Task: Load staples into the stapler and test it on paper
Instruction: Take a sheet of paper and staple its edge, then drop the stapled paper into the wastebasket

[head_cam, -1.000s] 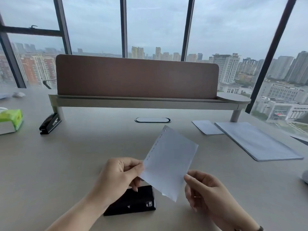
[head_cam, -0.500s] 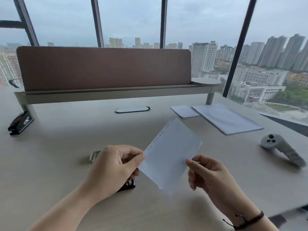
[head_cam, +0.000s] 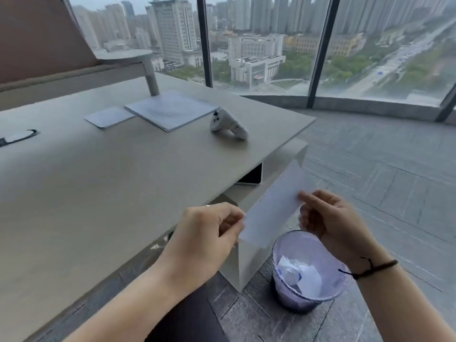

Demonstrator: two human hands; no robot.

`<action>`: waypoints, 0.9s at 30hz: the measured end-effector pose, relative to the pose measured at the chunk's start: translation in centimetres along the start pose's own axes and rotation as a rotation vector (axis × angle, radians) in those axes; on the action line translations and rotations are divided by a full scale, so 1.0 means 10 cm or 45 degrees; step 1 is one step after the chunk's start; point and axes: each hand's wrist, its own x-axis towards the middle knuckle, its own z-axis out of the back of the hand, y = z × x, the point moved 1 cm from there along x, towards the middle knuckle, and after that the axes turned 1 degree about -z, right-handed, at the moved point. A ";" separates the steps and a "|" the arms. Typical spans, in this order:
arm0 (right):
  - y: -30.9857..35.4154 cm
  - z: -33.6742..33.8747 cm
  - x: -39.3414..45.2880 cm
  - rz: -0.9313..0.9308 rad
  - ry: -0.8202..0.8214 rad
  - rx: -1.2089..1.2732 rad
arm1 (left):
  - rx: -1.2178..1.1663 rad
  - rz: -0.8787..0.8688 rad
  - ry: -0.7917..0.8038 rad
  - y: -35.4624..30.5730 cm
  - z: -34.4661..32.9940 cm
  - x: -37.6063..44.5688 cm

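Note:
A small white sheet of paper (head_cam: 272, 208) is held between both my hands, past the desk's right edge and above a waste bin (head_cam: 307, 272). My left hand (head_cam: 209, 233) pinches its lower left edge. My right hand (head_cam: 328, 218) pinches its right edge with thumb and fingers. The paper is tilted, with its far corner up. A stapler is not in view.
The grey desk (head_cam: 111, 181) fills the left, with a stack of paper (head_cam: 170, 109), a smaller sheet (head_cam: 108, 117) and a white controller (head_cam: 228, 123) on it. The bin holds crumpled paper in a plastic liner. Tiled floor and large windows lie to the right.
My view has swung right and both hands have carried the paper off the desk to above the waste bin. The black stapler has left the view.

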 end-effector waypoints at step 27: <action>-3.18 2.72 1.21 -0.795 -0.643 -0.872 | -0.102 0.911 0.545 2.02 -3.15 0.71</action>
